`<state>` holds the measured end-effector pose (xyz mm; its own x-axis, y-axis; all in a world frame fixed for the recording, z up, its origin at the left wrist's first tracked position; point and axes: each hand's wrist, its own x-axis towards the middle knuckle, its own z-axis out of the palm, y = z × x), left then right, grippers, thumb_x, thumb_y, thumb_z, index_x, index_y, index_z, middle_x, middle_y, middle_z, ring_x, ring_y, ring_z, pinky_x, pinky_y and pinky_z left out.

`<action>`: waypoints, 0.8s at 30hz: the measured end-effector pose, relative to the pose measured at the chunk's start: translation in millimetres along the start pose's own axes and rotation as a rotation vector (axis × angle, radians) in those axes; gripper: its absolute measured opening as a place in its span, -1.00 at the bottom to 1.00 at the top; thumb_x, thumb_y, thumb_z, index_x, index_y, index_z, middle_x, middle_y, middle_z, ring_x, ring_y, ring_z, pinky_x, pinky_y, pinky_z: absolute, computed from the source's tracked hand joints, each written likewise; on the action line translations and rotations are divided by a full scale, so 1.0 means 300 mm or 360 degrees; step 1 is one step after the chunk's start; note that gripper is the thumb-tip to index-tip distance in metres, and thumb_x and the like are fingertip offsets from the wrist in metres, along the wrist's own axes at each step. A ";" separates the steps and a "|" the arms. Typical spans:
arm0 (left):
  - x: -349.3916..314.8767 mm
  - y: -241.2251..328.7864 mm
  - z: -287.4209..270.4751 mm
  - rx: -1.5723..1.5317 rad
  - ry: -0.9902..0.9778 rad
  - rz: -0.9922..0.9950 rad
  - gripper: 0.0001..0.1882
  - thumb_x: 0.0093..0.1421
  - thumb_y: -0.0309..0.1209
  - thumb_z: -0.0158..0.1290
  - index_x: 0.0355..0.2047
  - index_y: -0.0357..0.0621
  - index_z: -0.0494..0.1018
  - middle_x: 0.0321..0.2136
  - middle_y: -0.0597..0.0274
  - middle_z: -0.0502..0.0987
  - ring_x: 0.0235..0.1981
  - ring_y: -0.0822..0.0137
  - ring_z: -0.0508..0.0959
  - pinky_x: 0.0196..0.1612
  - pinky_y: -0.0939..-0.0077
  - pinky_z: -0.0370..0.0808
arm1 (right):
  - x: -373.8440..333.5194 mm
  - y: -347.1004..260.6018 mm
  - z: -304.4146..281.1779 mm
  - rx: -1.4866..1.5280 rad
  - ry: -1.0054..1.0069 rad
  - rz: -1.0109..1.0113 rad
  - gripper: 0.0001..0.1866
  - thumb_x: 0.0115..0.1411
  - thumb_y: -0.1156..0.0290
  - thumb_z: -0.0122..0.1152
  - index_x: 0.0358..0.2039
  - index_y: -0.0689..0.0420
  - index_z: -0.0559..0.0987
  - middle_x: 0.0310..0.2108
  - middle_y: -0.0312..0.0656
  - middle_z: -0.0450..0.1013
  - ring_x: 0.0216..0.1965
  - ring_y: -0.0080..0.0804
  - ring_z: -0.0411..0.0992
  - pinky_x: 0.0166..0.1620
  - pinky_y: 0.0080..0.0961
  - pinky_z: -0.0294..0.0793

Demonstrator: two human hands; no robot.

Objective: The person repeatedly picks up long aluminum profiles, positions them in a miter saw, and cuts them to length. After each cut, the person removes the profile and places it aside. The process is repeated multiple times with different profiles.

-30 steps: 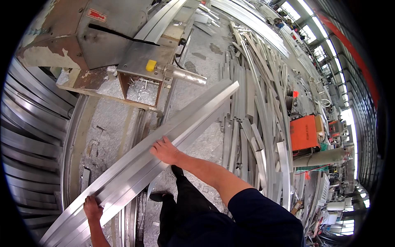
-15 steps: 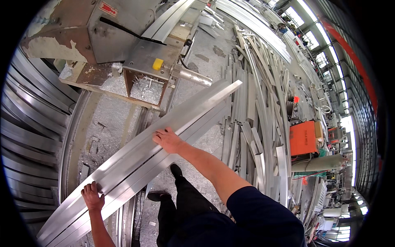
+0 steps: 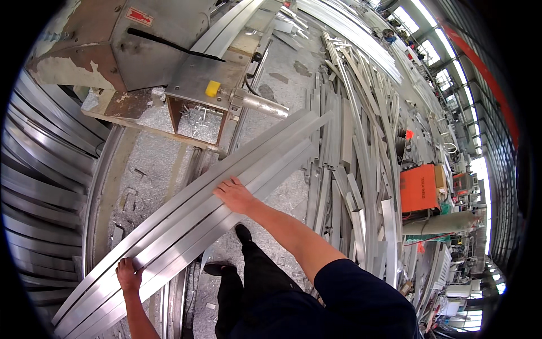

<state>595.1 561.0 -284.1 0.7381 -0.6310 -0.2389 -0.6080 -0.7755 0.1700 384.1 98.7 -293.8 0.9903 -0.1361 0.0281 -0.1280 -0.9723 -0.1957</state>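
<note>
Three long silvery metal profiles lie side by side, running diagonally from the lower left toward the middle. My right hand (image 3: 234, 195) rests on the middle profile (image 3: 276, 148), fingers stretched over its face. Lower down, my left hand (image 3: 129, 276) has its fingers curled over the edge of that same profile, beside a dark gap. The far profile (image 3: 186, 192) lies on the machine side of the gap. Nearest my legs is the third profile (image 3: 271, 176). The underside of the profiles and what bears them are hidden.
A metal saw-like machine (image 3: 152, 51) stands at upper left, with a yellow block (image 3: 213, 88) on its plate and an open chip box (image 3: 197, 123) below. Stacked profiles (image 3: 42, 203) fill the left. Loose metal lengths (image 3: 355, 130) and an orange box-shaped unit (image 3: 419, 189) lie right.
The far profile has tipped apart from the middle one, so a new dark gap shows between them. My left hand has shifted slightly right and down; my right hand has moved slightly right.
</note>
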 end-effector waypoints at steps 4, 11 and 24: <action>-0.011 0.004 0.005 0.0113 0.0023 0.0010 -0.51 -0.21 -0.32 0.39 -0.33 -0.13 0.35 -0.30 0.11 0.45 -0.20 0.04 0.45 -0.14 0.10 0.40 | -0.005 0.016 -0.010 0.0016 0.0045 0.0021 -0.59 -0.04 0.43 0.20 -0.10 -0.06 0.48 -0.19 -0.31 0.43 0.00 -0.28 0.35 0.24 0.04 0.10; -0.151 0.282 -0.203 -0.0065 -0.0179 0.0516 -0.74 -0.10 -0.31 0.17 -0.48 -0.19 0.39 -0.46 0.07 0.42 -0.38 0.05 0.48 -0.32 0.09 0.43 | -0.259 0.146 -0.270 -0.0088 -0.0220 0.0141 -0.46 -0.14 0.41 0.28 -0.05 -0.05 0.46 -0.19 -0.23 0.45 -0.04 -0.16 0.36 0.16 0.07 0.19; -0.620 0.642 -0.883 0.0500 0.0386 0.0752 -0.86 -0.12 -0.37 0.10 -0.57 -0.18 0.52 -0.53 0.24 0.39 -0.42 0.26 0.51 -0.34 0.35 0.40 | -0.483 -0.105 -0.425 0.0620 -0.0588 -0.0280 -0.36 -0.33 0.22 0.55 -0.19 0.15 0.52 -0.31 -0.03 0.53 -0.28 0.00 0.51 -0.18 -0.18 0.50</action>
<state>418.3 523.7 46.3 0.3909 -0.9201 0.0240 -0.9154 -0.3914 -0.0943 237.9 124.9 -166.7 0.9569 0.1656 -0.2384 0.0008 -0.8229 -0.5682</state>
